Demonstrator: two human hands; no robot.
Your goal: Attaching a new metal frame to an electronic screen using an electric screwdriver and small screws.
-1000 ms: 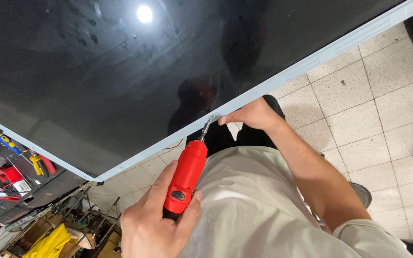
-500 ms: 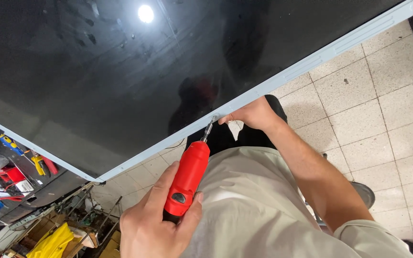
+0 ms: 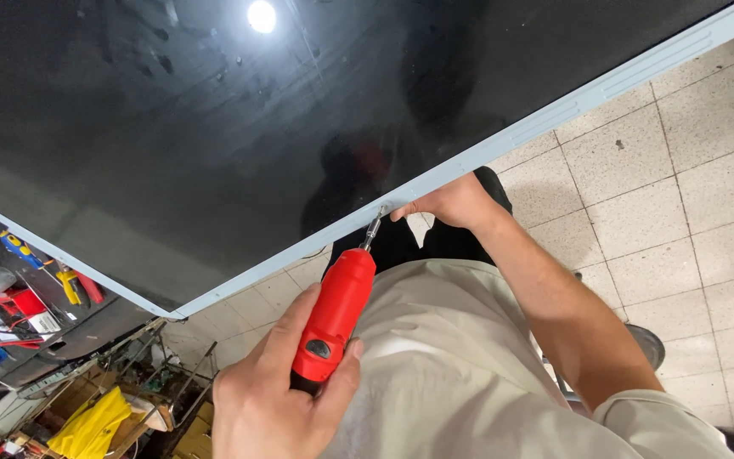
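Little had shifted since the earlier frame: the left hand (image 3: 278, 404) kept its closed grip on the red electric screwdriver (image 3: 335, 316), bit at the screen panel's pale frame (image 3: 503, 149). The right hand (image 3: 452, 202) pinched the frame beside the bit. The angled bit could have slipped and scratched the glass.

Single head-worn view, looking steeply down along the wearer's torso to the tiled floor (image 3: 639, 170). A large dark panel (image 3: 214, 127) fills the upper left, its pale edge strip (image 3: 571, 102) crossing the frame diagonally. The left hand (image 3: 273, 399), holding a red electric screwdriver (image 3: 337, 310), sits close at the bottom edge; the right hand (image 3: 448, 204) lies mid-frame. A cluttered workbench (image 3: 19, 314) occupies the lower left corner.
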